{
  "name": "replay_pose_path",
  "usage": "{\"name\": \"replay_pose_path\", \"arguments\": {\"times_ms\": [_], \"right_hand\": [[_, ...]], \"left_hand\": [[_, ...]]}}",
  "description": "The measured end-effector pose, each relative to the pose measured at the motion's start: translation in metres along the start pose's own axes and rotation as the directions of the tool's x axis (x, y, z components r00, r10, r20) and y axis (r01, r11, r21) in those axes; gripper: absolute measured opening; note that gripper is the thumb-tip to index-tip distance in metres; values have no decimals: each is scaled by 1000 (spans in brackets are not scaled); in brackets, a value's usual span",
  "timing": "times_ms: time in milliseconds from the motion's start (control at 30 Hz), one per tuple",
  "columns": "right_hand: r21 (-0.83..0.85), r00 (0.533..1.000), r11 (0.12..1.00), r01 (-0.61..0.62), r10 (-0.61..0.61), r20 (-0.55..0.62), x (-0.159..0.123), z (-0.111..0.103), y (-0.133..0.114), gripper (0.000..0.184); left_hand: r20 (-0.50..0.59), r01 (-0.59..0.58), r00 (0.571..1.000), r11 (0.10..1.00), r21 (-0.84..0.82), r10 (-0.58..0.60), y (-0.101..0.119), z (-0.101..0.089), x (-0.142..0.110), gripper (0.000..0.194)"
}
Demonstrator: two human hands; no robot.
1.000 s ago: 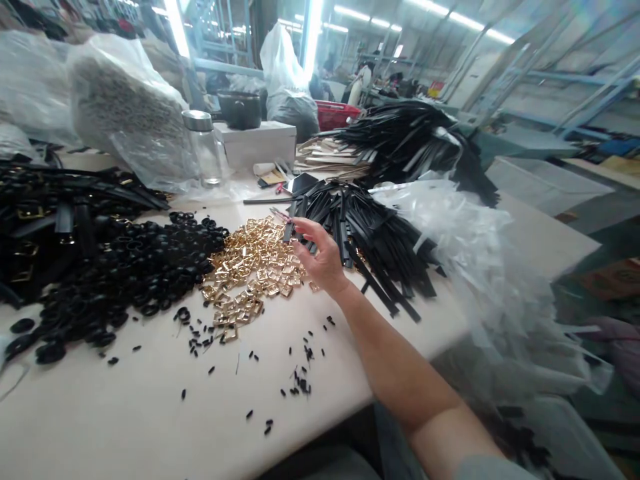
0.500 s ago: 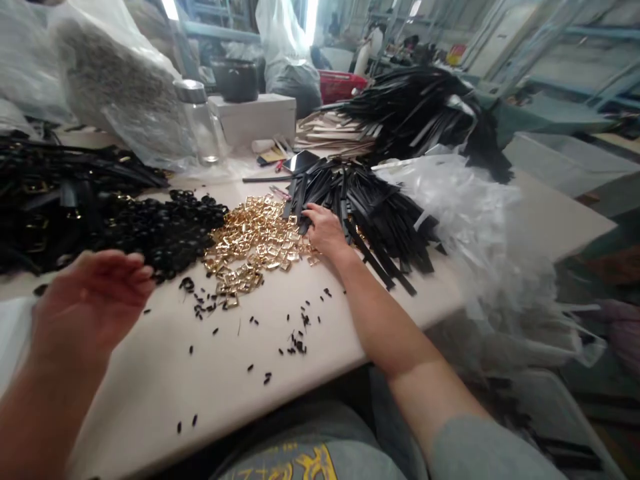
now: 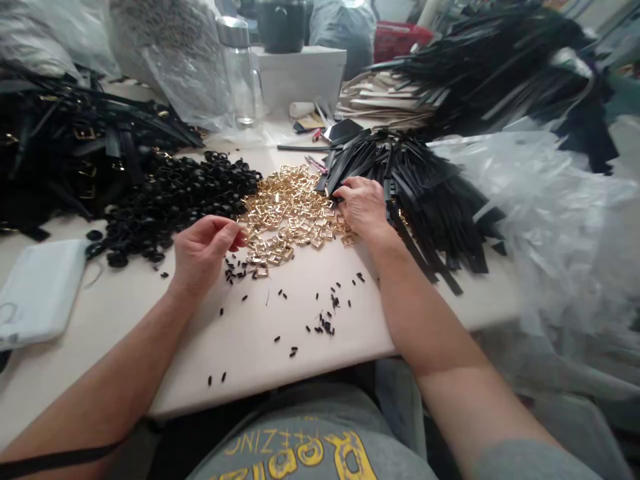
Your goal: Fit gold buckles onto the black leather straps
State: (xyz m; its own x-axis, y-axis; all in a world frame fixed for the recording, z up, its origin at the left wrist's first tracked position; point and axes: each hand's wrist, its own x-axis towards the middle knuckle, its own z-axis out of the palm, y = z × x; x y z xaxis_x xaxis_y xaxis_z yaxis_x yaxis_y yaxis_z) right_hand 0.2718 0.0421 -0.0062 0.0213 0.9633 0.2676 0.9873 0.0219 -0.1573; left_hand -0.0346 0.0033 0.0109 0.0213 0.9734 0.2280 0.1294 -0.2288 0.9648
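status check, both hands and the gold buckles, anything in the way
Left hand by left edge of gold buckles, grip unclear. Right hand beside black straps, grip unclear. Gold buckles heaped loose. Small black bits scattered nearer the person.

Yellow lettering on the shirt (image 3: 310, 437); a thin line seems to read "REEZING", right to left; below it, larger letters include an R, the rest unclear.
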Motion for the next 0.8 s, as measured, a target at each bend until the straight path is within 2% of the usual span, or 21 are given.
{"name": "replay_pose_path", "arguments": {"times_ms": [167, 267, 333, 400, 500, 567, 633, 700, 800], "right_hand": [[72, 999, 997, 13, -10, -38, 0, 5, 0, 23], [87, 999, 996, -22, 24, -23, 0, 7, -2, 20], [100, 999, 995, -21, 24, -27, -2, 3, -5, 18], [141, 997, 989, 43, -33, -76, -5, -6, -12, 17], [244, 971, 948, 203, -163, -176, -13, -26, -33, 18], [334, 956, 898, 287, -248, -154, -19, -36, -53, 20], [438, 948, 842, 314, -303, -99, -27, -41, -74, 22], [501, 942, 807, 312, -331, -52, -36, -36, -90, 25], [492, 949, 826, 276, -316, -2, -49, -18, -104, 28]], "left_hand": [[24, 30, 999, 999, 45, -31, -2, 4, 3, 18], [61, 35, 997, 998, 56, -39, -2, 6, 0, 19], [73, 44, 996, 998, 55, -47, -2, 6, -2, 20], [89, 58, 994, 997, 45, -61, -2, 6, -3, 21], [128, 75, 989, 997, 16, -76, -3, 6, -3, 24], [156, 96, 984, 995, -17, -92, -5, 6, -3, 26], [178, 134, 976, 990, -53, -123, -7, 6, -4, 28], [200, 180, 966, 980, -84, -161, -9, 5, -5, 32], [253, 250, 943, 963, -102, -218, -12, 6, -8, 35]]}}
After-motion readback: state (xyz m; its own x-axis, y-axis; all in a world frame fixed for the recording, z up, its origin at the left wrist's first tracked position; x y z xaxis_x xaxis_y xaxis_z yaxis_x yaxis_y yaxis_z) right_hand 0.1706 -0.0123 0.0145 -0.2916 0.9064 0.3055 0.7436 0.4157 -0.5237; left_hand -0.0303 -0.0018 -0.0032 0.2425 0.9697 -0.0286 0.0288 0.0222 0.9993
